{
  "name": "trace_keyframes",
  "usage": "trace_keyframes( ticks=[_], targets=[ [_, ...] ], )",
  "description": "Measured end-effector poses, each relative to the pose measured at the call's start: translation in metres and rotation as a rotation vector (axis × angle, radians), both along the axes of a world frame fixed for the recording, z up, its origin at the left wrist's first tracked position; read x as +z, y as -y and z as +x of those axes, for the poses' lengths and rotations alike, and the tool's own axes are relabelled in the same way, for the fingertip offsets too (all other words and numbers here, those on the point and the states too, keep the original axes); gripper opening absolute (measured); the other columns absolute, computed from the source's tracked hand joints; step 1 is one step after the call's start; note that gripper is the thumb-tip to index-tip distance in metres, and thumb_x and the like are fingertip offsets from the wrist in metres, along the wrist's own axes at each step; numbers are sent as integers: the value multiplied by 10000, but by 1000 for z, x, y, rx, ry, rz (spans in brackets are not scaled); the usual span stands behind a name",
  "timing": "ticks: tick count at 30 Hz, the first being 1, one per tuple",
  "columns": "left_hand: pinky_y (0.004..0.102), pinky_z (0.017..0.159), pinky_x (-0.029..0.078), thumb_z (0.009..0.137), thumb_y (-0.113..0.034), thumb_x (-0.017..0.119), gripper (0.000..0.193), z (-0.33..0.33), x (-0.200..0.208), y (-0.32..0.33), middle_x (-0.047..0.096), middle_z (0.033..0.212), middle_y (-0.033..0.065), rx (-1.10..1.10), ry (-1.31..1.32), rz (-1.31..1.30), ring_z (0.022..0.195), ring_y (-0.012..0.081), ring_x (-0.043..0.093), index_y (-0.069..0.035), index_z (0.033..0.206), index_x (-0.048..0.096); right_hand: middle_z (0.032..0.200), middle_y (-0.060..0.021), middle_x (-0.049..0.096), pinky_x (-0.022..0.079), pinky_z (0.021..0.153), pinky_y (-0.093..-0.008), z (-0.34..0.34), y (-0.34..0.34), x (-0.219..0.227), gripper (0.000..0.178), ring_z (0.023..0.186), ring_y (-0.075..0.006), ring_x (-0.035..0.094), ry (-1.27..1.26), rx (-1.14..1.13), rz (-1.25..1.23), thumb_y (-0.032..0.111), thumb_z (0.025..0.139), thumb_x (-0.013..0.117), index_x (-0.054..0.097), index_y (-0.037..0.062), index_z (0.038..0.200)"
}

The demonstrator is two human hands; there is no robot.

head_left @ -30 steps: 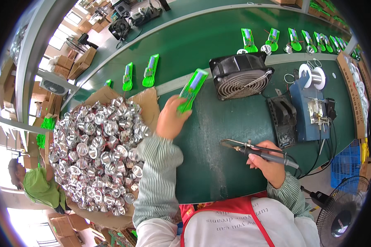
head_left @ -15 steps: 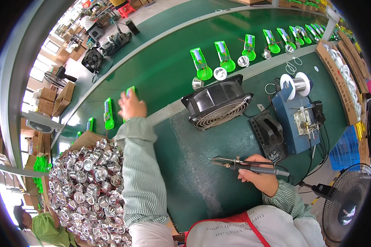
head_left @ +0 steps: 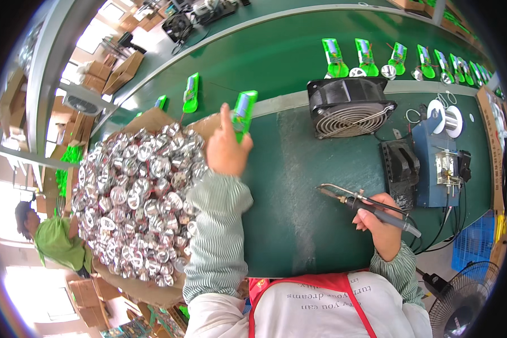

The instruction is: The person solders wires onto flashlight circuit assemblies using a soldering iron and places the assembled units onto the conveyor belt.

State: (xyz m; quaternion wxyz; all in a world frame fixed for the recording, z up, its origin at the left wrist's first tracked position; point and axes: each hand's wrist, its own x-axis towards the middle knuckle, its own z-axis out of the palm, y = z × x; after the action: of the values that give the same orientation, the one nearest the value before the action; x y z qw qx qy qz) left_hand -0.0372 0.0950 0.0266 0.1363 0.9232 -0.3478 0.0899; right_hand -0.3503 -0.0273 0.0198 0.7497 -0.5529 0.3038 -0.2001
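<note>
My left hand (head_left: 226, 147) has its fingers closed on a green plastic housing (head_left: 244, 107), which carries a pale blue cell and thin wires. It holds the housing over the bench's far edge, beside a heap of silver reflector cups (head_left: 135, 197); the grip is partly hidden behind the fingers. In my right hand (head_left: 384, 228) is a soldering iron (head_left: 397, 221) with a thin metal solder-feed tube beside its tip. The tip points left above the dark green bench top (head_left: 287, 225) and touches no part.
A black box fan (head_left: 352, 110) stands at the bench's far edge. To the right are a black iron stand (head_left: 399, 169) and a blue solder feeder (head_left: 428, 163) with a solder spool (head_left: 452, 119). More green housings (head_left: 365, 56) with reflector cups line the belt (head_left: 276, 50).
My left hand has taken a green housing off the belt and drawn it back toward the bench. The view has shifted left; my right hand still holds the soldering iron.
</note>
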Motion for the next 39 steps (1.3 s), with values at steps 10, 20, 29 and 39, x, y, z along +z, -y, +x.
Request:
trace_keyframes(
  ticks=[10,20,29,39],
  targets=[
    [401,683,462,721,-170,672,778,-176,-10,-94,546,935,189,-121,-193,49,790,334,540,-54,1370,259,688,-115,615,455,511,-219,-9,-19,7,151,572,-128,582,6,52,-101,0,804,585,498,-36,923],
    [406,734,429,753,-138,611,245,-86,19,-112,561,905,138,55,240,77,840,304,517,-43,978,590,709,-120,615,470,526,-226,-17,-32,15,141,589,-128,583,11,71,-76,-6,803,583,502,-36,915],
    [377,718,430,760,-164,565,88,-3,-20,-73,601,852,47,85,367,420,898,242,537,-99,806,605,694,-129,610,480,521,-223,-17,-41,20,136,564,-128,576,26,75,-56,-12,794,560,493,-18,912],
    [399,642,411,781,-121,586,89,-75,20,-105,591,693,117,-40,-66,-84,709,290,525,-34,771,595,752,-118,623,501,565,-231,-10,-34,13,158,648,-117,602,41,177,11,8,796,608,510,-34,913]
  ],
)
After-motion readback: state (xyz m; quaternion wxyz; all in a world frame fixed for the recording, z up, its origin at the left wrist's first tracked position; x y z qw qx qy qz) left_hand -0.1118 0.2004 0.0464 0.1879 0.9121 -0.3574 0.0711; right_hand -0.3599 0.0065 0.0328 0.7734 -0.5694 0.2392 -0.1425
